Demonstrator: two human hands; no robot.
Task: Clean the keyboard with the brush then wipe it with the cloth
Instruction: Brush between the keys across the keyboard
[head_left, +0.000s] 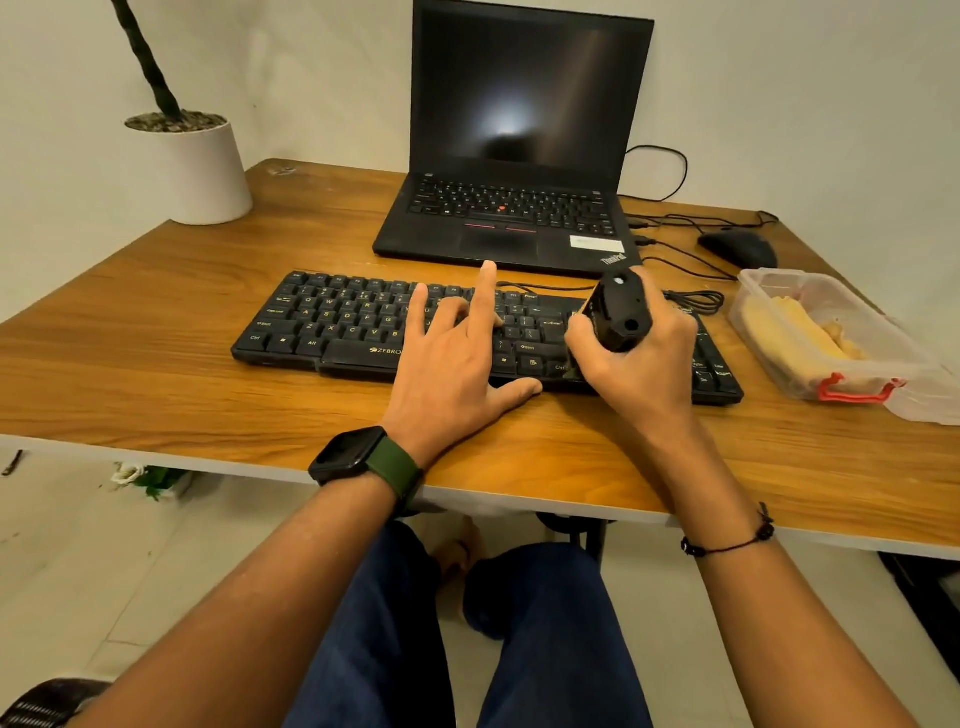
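Nearest the camera: the person's knees in dark trousers below the surface (156, 364) edge, both forearms reaching forward over it. Left wrist carries a watch (358, 454) on a green strap; right wrist a thin black cord bracelet (732, 543).

Left hand (452, 358): fingers spread and mostly straight, palm down on the middle of the keyboard (332, 327), thumb along its near edge, one finger lifted off the keys. It grips nothing; it appears to steady the board.

Right hand (639, 364): fingers curled round a stubby black brush (621, 309), held over the right part of the keyboard. The end facing the camera is a blunt black body; bristles are not visible, so contact with the keys cannot be confirmed.

Keyboard: black, lying flat across the surface, near its front edge, cable running off at the back right.

Right of it: a clear plastic container (831, 338) with a red clasp, holding a yellow cloth (795, 332), untouched.

Farther back: an open laptop (519, 156) with dark screen, a black mouse (737, 248) and loose cables to its right, a white plant pot (200, 166) at the far left corner.

Judgement: the brushing step is in hand, wiping not begun. The next move calls for the brush end angled down into the key rows and swept along them, with the left hand shifted clear of the covered keys.
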